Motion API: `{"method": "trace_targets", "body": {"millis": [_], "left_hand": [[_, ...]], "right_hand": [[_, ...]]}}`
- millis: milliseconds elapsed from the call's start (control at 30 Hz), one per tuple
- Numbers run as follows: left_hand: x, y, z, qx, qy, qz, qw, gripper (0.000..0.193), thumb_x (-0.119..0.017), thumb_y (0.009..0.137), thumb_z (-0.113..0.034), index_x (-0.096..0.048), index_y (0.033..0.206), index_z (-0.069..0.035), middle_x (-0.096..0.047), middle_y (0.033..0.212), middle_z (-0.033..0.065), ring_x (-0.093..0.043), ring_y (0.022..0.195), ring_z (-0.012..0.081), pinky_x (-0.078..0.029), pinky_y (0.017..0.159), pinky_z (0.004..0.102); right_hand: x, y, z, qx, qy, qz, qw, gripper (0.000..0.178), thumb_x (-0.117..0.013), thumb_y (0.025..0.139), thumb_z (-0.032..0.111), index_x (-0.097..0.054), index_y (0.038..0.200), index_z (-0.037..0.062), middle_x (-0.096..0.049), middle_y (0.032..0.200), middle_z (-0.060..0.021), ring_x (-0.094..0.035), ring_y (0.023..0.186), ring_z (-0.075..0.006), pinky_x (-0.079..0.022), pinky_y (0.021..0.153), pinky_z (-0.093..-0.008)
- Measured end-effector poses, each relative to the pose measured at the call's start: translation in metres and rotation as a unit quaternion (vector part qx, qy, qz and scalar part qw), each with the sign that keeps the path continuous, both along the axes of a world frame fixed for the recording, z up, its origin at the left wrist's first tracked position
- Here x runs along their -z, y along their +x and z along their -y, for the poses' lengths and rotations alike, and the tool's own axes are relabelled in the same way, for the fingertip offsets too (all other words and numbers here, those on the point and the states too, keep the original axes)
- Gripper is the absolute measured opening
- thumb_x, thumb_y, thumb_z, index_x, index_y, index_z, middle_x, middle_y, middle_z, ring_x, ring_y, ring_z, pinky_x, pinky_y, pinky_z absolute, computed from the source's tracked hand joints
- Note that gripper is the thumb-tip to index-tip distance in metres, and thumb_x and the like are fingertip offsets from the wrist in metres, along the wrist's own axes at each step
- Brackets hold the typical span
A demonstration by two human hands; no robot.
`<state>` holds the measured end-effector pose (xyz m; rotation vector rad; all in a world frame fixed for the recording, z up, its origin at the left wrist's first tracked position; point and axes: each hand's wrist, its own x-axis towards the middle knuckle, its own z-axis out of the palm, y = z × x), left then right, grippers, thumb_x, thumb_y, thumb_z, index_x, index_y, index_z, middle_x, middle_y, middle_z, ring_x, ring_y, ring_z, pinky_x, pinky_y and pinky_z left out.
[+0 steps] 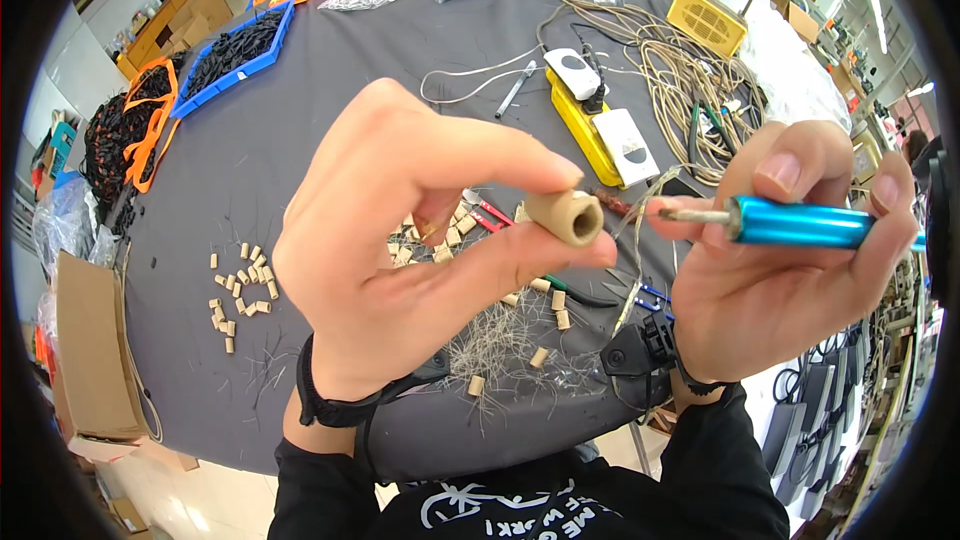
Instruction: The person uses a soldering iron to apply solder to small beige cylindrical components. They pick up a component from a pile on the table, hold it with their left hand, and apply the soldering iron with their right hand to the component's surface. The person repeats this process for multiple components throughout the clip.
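Between the thumb and forefinger of my left hand point(365, 240) is a short tan tube point(562, 216), its round hole turned toward the right. My right hand point(765, 290) grips a shiny blue handle point(800, 223) with a thin metal shaft that points left. A gap separates the shaft's tip from the tube; what kind of tool it is I cannot tell. On the dark table below lie more tan tubes point(245, 277), some grouped at the left, others partly hidden under my left hand. Wiry trimmings point(500, 345) are strewn near the table's front edge.
Red-handled pliers point(486, 208) and blue-handled cutters point(650, 295) lie behind my hands. Farther back are a yellow power strip point(585, 130), a marker point(515, 90) and coiled cable point(650, 45). A blue tray point(235, 52) of black parts stands far left, a cardboard box point(95, 340) nearer.
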<state>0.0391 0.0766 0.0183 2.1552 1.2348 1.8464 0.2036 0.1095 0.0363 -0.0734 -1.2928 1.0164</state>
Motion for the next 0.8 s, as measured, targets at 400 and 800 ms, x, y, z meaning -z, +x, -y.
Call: {"method": "trace_targets", "body": {"millis": [400,800], "left_hand": [[0.007,-0.001,-0.008,0.036,0.118,-0.006,0.992,0.025,-0.072,0.065,-0.011,-0.051,0.078,-0.005,-0.043,0.064,-0.0005,-0.034,0.055,0.0081,-0.026,0.051,0.0219],[0.007,0.001,-0.007,0.054,0.088,0.038,0.994,0.023,-0.071,0.065,-0.008,-0.051,0.075,-0.006,-0.046,0.063,-0.0006,-0.036,0.054,0.0083,-0.027,0.051,0.0226]], "right_hand": [[0.005,0.007,0.0,0.011,0.015,0.07,0.997,0.048,-0.029,0.086,0.046,-0.04,0.089,-0.0008,-0.043,0.071,-0.0094,-0.049,0.054,-0.0148,-0.053,0.048,-0.0444],[-0.004,0.006,-0.006,-0.053,-0.009,0.016,0.998,0.024,-0.027,0.091,0.029,-0.035,0.102,0.0097,-0.044,0.082,-0.0093,-0.049,0.045,-0.0128,-0.056,0.049,-0.0371]]}}
